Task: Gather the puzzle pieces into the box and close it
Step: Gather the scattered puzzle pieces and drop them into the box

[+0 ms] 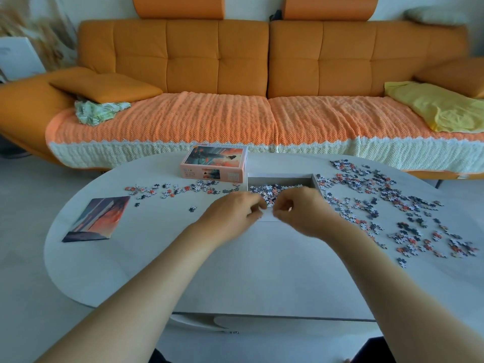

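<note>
The open white box base (280,177) stands at the table's middle with a heap of puzzle pieces (269,190) inside. Both my hands hover over its near wall, fingers curled inward and almost touching. My right hand (301,210) pinches what looks like a small pale piece between thumb and fingers. My left hand (233,213) has its fingers curled toward the thumb; what it holds is hidden. The pink box lid (213,163) lies behind and to the left of the base. Loose pieces (379,203) are spread thickly to the right, with a thinner row of pieces (180,189) to the left.
A printed picture card (98,218) lies at the table's left. The white oval table (235,271) is bare near me. An orange sofa (262,74) with a yellow cloth (432,106) stands behind the table.
</note>
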